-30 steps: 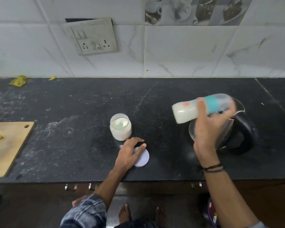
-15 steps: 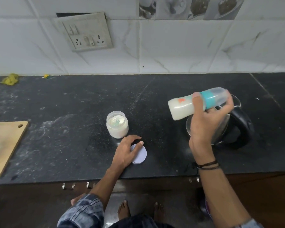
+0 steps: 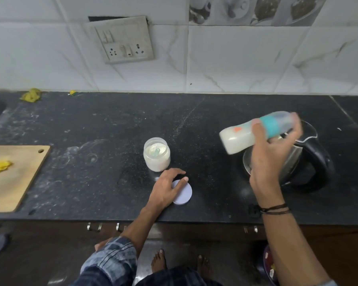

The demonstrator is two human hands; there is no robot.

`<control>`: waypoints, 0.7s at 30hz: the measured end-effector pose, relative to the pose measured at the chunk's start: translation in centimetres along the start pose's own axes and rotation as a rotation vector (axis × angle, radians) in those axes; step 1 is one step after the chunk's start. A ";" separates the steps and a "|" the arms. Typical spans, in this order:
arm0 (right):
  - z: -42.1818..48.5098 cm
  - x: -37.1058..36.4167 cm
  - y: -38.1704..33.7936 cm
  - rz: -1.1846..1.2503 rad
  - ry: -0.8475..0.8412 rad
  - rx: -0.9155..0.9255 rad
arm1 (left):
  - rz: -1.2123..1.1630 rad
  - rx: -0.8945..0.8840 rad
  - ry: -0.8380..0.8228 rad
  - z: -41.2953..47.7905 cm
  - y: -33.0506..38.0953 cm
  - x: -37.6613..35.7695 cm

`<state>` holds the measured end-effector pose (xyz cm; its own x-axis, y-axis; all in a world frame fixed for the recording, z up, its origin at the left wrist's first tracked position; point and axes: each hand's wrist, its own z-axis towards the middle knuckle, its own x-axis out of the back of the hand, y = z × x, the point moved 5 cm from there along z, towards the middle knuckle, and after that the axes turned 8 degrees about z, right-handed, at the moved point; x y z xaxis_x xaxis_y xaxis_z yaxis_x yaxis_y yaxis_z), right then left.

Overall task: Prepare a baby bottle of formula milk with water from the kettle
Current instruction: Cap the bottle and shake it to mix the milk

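One black counter (image 3: 112, 124); white marble-tiled wall (image 3: 236, 65)

The right hand (image 3: 271, 159) clasps a milky-white baby bottle with teal collar (image 3: 256, 132) sideways above a black-handled steel kettle (image 3: 310, 162). Left of that grip, the left hand (image 3: 165, 190) rests flat, fingers spread, on a round white lid (image 3: 184, 193) on the black table (image 3: 91, 182), just beside an open clear jar of white powder (image 3: 156, 154).

Soft, dim indoor light falls evenly from above; the white wall tiles (image 3: 236, 58) look grey. The black counter (image 3: 91, 131) shows faint sheen and dusty smears, with weak shadows. The bottle (image 3: 240, 137) and right hand (image 3: 271, 162) are motion-blurred. Wide-angle distortion bends the tile lines near the edges.
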<state>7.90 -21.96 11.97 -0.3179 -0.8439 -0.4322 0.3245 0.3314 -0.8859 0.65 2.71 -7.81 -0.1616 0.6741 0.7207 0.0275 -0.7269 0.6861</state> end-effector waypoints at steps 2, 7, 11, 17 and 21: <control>0.3 0.0 -0.5 0.010 0.030 0.058 | 0.001 0.017 0.007 0.0 0.0 -0.1; 0.0 -0.2 0.3 -0.087 -0.107 -0.017 | 0.001 -0.006 0.001 0.0 -0.2 -0.2; 0.5 0.0 -0.9 -0.022 0.035 0.060 | 0.010 0.011 0.012 0.1 -0.2 -0.4; 0.1 0.4 -0.4 0.006 0.013 0.047 | 0.005 -0.009 0.012 0.1 -0.3 -0.4; -0.2 -0.7 0.7 -0.146 -0.147 -0.073 | 0.005 -0.010 0.021 0.0 -0.2 -0.3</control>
<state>8.14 -21.08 11.62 -0.2216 -0.9360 -0.2736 0.2170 0.2262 -0.9496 0.68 2.62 -8.17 -0.1818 0.6679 0.7217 0.0188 -0.7314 0.6817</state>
